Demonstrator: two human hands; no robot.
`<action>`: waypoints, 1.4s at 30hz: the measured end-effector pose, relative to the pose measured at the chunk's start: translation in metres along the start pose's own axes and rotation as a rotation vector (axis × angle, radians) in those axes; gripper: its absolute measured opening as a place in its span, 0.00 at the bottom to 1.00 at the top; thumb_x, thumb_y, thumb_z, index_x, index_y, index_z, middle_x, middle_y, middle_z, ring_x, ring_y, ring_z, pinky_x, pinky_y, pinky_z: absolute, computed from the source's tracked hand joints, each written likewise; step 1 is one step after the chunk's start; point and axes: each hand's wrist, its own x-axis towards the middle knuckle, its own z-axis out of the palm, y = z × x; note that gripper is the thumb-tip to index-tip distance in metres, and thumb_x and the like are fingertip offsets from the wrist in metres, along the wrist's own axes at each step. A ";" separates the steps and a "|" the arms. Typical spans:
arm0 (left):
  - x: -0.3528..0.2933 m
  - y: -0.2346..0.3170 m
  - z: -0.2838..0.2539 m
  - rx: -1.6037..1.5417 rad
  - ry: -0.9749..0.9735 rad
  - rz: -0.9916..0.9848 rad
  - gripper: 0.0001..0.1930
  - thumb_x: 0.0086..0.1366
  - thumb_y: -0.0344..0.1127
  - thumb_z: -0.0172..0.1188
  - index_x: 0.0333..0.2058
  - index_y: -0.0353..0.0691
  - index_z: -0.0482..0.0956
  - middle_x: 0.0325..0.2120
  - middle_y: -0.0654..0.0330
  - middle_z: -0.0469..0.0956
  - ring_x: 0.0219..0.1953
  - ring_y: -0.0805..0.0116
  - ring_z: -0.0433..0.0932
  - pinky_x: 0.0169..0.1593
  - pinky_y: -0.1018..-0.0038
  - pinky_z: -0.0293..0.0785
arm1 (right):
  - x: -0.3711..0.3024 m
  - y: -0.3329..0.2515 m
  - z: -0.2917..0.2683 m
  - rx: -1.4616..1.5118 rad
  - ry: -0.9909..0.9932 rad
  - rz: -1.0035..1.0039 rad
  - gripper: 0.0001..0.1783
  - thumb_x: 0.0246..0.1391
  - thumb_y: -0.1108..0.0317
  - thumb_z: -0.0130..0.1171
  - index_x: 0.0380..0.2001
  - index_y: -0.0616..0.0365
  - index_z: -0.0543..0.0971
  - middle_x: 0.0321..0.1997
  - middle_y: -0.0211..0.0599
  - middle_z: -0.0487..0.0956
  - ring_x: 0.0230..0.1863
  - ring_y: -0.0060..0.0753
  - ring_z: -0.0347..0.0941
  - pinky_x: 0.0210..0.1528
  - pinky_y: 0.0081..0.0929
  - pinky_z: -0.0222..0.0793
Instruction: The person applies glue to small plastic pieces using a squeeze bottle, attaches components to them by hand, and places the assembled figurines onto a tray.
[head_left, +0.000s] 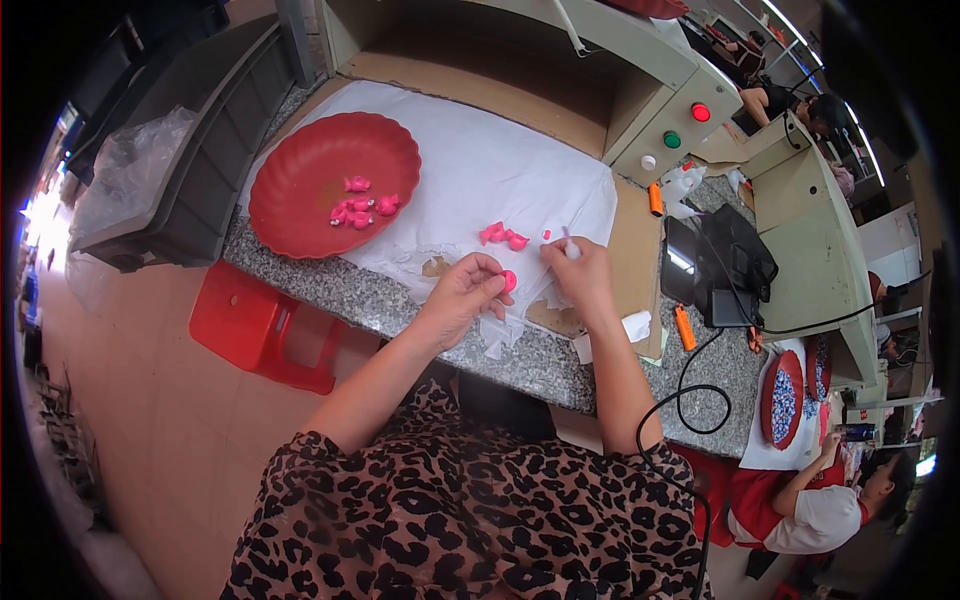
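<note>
My left hand [462,292] pinches a small, rounded, glossy pink piece [509,281] between thumb and fingers. Just to its right, my right hand [584,272] grips a small whitish tube [571,247] with a thin pale-purple tip pointing up and away; the fingers cover most of it. Beyond my hands, a few pink pieces [503,236] lie together on the white sheet [480,165]. Near the tube's tip rests a tiny pink part [547,235]. At the left a red scalloped bowl [285,150] contains several more pink pieces [358,208], some with silvery spots.
A beige cabinet [640,150] with round buttons backs the granite table [450,345]. Orange lighters [684,328], a black device [735,260] and a looping black cable [728,400] lie at right. Left are a grey crate [215,150] and red stool [240,325]. A co-worker [810,505] sits at lower right.
</note>
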 end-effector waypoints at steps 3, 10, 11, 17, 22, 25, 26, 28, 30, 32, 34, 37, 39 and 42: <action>-0.003 0.002 -0.003 -0.002 0.052 0.010 0.08 0.58 0.29 0.50 0.37 0.36 0.66 0.28 0.61 0.72 0.30 0.73 0.72 0.30 0.80 0.70 | -0.026 -0.008 0.008 0.937 -0.162 0.259 0.09 0.40 0.67 0.61 0.24 0.60 0.75 0.20 0.33 0.73 0.17 0.20 0.66 0.18 0.20 0.62; -0.001 -0.002 0.001 0.045 0.041 0.029 0.08 0.58 0.28 0.51 0.37 0.35 0.67 0.28 0.60 0.72 0.28 0.74 0.72 0.31 0.81 0.70 | -0.065 -0.009 0.034 1.119 -0.061 0.271 0.06 0.42 0.70 0.60 0.25 0.60 0.74 0.20 0.30 0.72 0.17 0.16 0.62 0.19 0.13 0.57; -0.001 -0.002 0.001 0.046 0.042 0.028 0.08 0.58 0.28 0.51 0.37 0.35 0.67 0.28 0.60 0.72 0.28 0.74 0.72 0.31 0.81 0.70 | -0.065 -0.009 0.036 1.101 -0.044 0.257 0.06 0.42 0.70 0.60 0.25 0.59 0.74 0.20 0.29 0.72 0.17 0.16 0.62 0.19 0.13 0.57; -0.003 -0.004 0.001 0.094 0.058 0.055 0.08 0.58 0.28 0.52 0.36 0.35 0.67 0.28 0.60 0.72 0.28 0.74 0.72 0.31 0.81 0.70 | -0.067 -0.006 0.039 1.083 -0.067 0.208 0.07 0.42 0.70 0.60 0.24 0.59 0.74 0.20 0.29 0.72 0.16 0.15 0.61 0.18 0.11 0.56; -0.003 -0.004 0.000 0.132 0.032 0.056 0.08 0.57 0.28 0.52 0.36 0.35 0.67 0.28 0.60 0.72 0.28 0.74 0.72 0.30 0.81 0.70 | -0.068 -0.007 0.037 0.993 -0.075 0.175 0.07 0.43 0.69 0.60 0.25 0.59 0.74 0.19 0.29 0.73 0.16 0.14 0.61 0.18 0.11 0.56; -0.003 -0.005 -0.002 0.151 0.026 0.057 0.08 0.57 0.28 0.52 0.36 0.35 0.67 0.28 0.60 0.72 0.28 0.74 0.72 0.30 0.81 0.70 | -0.065 -0.008 0.033 0.934 -0.102 0.196 0.08 0.43 0.69 0.60 0.27 0.58 0.73 0.20 0.30 0.73 0.16 0.14 0.61 0.18 0.11 0.56; -0.003 -0.006 -0.002 0.150 0.026 0.056 0.08 0.57 0.28 0.52 0.36 0.35 0.67 0.28 0.60 0.72 0.28 0.74 0.72 0.30 0.81 0.70 | -0.065 -0.010 0.031 0.926 -0.130 0.220 0.08 0.44 0.68 0.59 0.27 0.59 0.73 0.21 0.31 0.73 0.16 0.14 0.61 0.17 0.12 0.57; -0.003 -0.006 -0.002 0.134 0.033 0.057 0.08 0.58 0.28 0.52 0.36 0.35 0.67 0.27 0.59 0.72 0.28 0.75 0.72 0.30 0.81 0.70 | -0.065 -0.015 0.028 1.006 -0.170 0.268 0.09 0.44 0.67 0.59 0.27 0.59 0.72 0.20 0.31 0.73 0.16 0.15 0.62 0.17 0.12 0.57; -0.003 -0.005 -0.001 0.127 0.031 0.051 0.08 0.58 0.29 0.51 0.36 0.35 0.67 0.27 0.59 0.72 0.27 0.75 0.72 0.30 0.81 0.70 | -0.064 -0.016 0.028 1.087 -0.207 0.316 0.10 0.45 0.66 0.59 0.27 0.59 0.72 0.20 0.31 0.73 0.16 0.16 0.62 0.17 0.13 0.58; -0.003 -0.003 0.000 0.119 0.028 0.043 0.08 0.58 0.29 0.51 0.36 0.34 0.67 0.27 0.59 0.72 0.27 0.75 0.72 0.30 0.81 0.70 | -0.062 -0.014 0.031 1.155 -0.186 0.419 0.11 0.46 0.65 0.58 0.27 0.60 0.71 0.20 0.31 0.72 0.16 0.17 0.63 0.16 0.14 0.58; -0.004 -0.002 0.001 0.123 0.014 0.024 0.08 0.58 0.29 0.52 0.35 0.34 0.67 0.26 0.58 0.72 0.26 0.75 0.71 0.29 0.81 0.70 | -0.063 -0.015 0.034 1.138 -0.178 0.420 0.11 0.46 0.64 0.58 0.27 0.60 0.71 0.19 0.31 0.72 0.15 0.17 0.62 0.16 0.15 0.58; -0.003 -0.002 0.000 0.132 0.025 0.022 0.08 0.57 0.29 0.52 0.35 0.33 0.67 0.25 0.58 0.72 0.25 0.75 0.71 0.28 0.81 0.69 | -0.064 -0.014 0.038 1.104 -0.161 0.398 0.11 0.46 0.64 0.58 0.27 0.59 0.71 0.19 0.30 0.71 0.15 0.17 0.62 0.15 0.14 0.57; -0.003 -0.003 -0.002 0.148 0.022 0.020 0.08 0.57 0.29 0.52 0.34 0.33 0.67 0.25 0.58 0.72 0.24 0.75 0.71 0.27 0.82 0.69 | -0.066 -0.013 0.042 1.088 -0.150 0.376 0.10 0.46 0.64 0.58 0.27 0.59 0.71 0.19 0.30 0.71 0.15 0.16 0.62 0.15 0.14 0.57; -0.003 -0.003 -0.001 0.174 0.024 0.022 0.08 0.57 0.29 0.52 0.34 0.33 0.67 0.25 0.58 0.72 0.23 0.75 0.71 0.27 0.82 0.69 | -0.069 -0.012 0.046 1.120 -0.097 0.328 0.09 0.46 0.64 0.58 0.25 0.57 0.71 0.19 0.29 0.71 0.16 0.16 0.62 0.16 0.14 0.57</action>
